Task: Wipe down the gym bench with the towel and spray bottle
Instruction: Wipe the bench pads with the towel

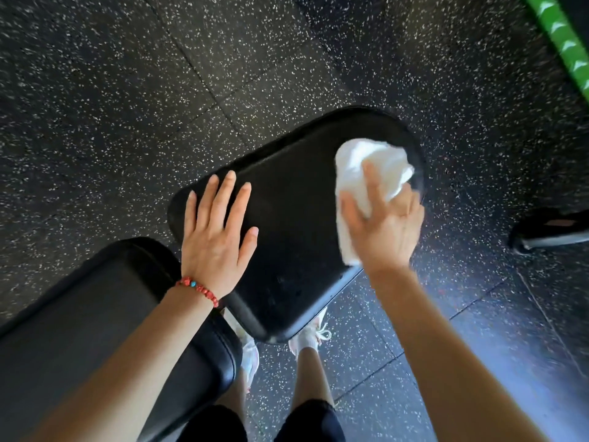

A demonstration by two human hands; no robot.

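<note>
Bench seat pad (296, 224), black and rounded at its corners, sits in the middle of the view, with the longer back pad (95, 330) just beside it at the near left. The left hand (220, 237) lies flat on the left part of the seat pad, fingers straight and spread, holding nothing; a red bead bracelet (199, 290) circles its wrist. The right hand (385, 228) grips a bunched white towel (366, 173) and presses it onto the right side of the seat pad, close to the far right edge. Below the pad, the person's white shoes (310, 338) stand on the black speckled floor (127, 90). A dark shoe (551, 231) shows at the right edge, well apart from the bench, and a green strip (564, 43) crosses the far right corner.
</note>
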